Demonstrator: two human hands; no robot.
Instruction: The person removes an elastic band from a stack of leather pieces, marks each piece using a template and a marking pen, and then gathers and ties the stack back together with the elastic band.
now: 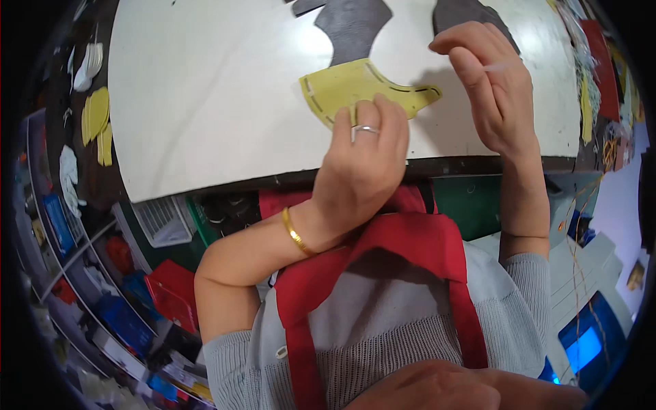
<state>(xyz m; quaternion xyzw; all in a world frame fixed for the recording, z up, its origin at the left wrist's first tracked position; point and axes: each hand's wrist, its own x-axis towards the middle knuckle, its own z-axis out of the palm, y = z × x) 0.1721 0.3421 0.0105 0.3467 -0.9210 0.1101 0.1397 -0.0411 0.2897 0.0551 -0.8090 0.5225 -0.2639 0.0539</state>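
A curved yellow pattern piece [342, 83] with dark slots along its edges lies on the white tabletop, its upper edge against a dark grey cut piece [352, 27], perhaps leather. Fingertips of my left hand [365, 154] press on the pattern's lower middle and hide part of it. Raised to the right of the pattern is my right hand [495, 89], apart from it, with bent fingers and the thumb drawn in. A thin, pale, pen-like stick [502, 67] shows in that hand; its tip cannot be made out.
Another dark grey piece [471, 15] lies at the far right of the white tabletop [219, 102]. Yellow pieces [96, 116] and a white glove [70, 179] sit beyond its left edge. A white basket [164, 222] stands below the near edge. Scraps and cords crowd the right side.
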